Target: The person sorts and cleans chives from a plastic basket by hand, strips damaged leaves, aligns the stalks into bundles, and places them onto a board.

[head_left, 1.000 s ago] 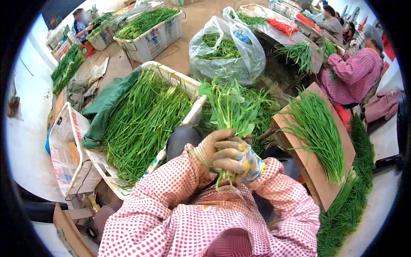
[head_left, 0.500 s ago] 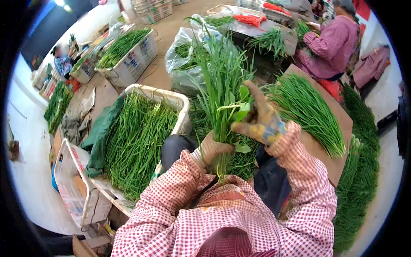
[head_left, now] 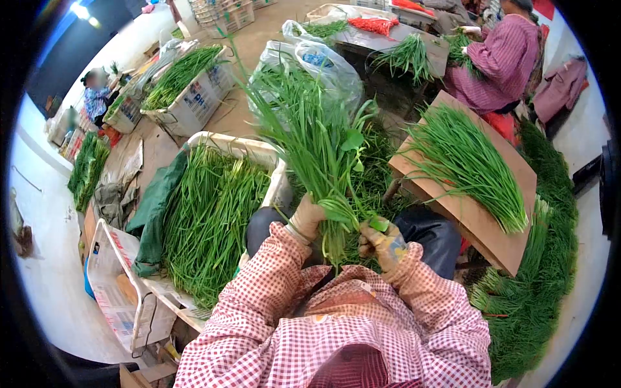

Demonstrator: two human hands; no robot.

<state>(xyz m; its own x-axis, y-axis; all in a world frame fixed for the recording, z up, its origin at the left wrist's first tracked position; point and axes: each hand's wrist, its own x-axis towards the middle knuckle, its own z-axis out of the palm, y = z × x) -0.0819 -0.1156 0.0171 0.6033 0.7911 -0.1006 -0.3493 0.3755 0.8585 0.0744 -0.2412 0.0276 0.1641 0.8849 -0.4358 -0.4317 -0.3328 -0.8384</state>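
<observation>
- Here's our left hand (head_left: 308, 216), fingers clamped round a bunch of greens (head_left: 310, 142), low on the stems.
- Our right hand (head_left: 386, 246) sits just right of the stem ends, fingers pinched together on a small leaf (head_left: 378, 224).
- The bunch's long axis runs away from us, tops leaning left, stem ends toward us.
- Farther out, a crate (head_left: 279, 184) stands left, a board (head_left: 475, 222) right, both bearing greens.
</observation>
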